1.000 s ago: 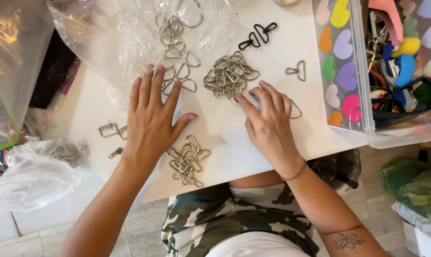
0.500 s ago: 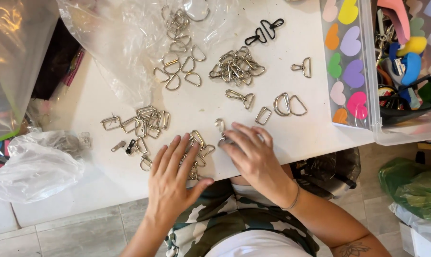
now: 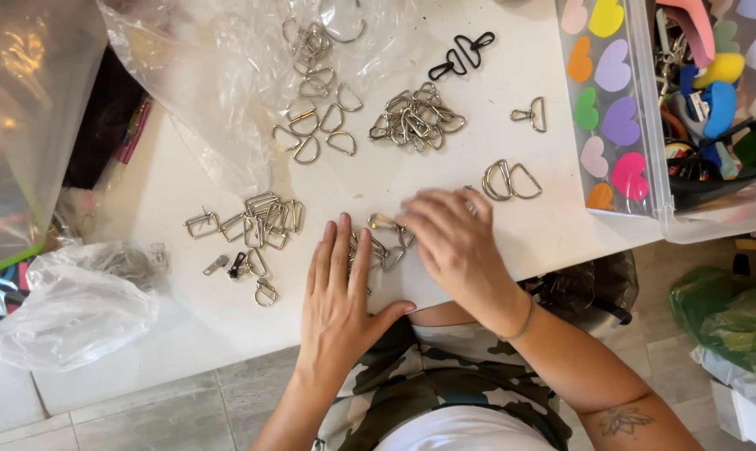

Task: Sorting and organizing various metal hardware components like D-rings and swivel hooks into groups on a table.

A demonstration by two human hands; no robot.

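Observation:
My left hand [image 3: 338,294] lies flat, fingers apart, on the white table [image 3: 186,321] near its front edge. My right hand [image 3: 455,242] hovers just right of it, fingers bent over a small cluster of silver metal rings and clips [image 3: 384,244] between the two hands. Whether the right fingers pinch one of them is hidden. A group of rectangular buckles [image 3: 261,219] lies to the left, a pile of silver rings [image 3: 416,119] sits farther back, and two D-rings [image 3: 512,180] lie right of my right hand.
Crumpled clear plastic [image 3: 219,75] with D-rings on it covers the back left. Two black clips [image 3: 463,52] and a swivel clip [image 3: 531,114] lie at the back. A clear box with coloured hearts [image 3: 612,108] holds clutter at right. A plastic bag [image 3: 69,305] lies at left.
Both hands have pulled back from the far piles to the front edge of the table. The left hand now lies flat beside the small cluster; the right works over it.

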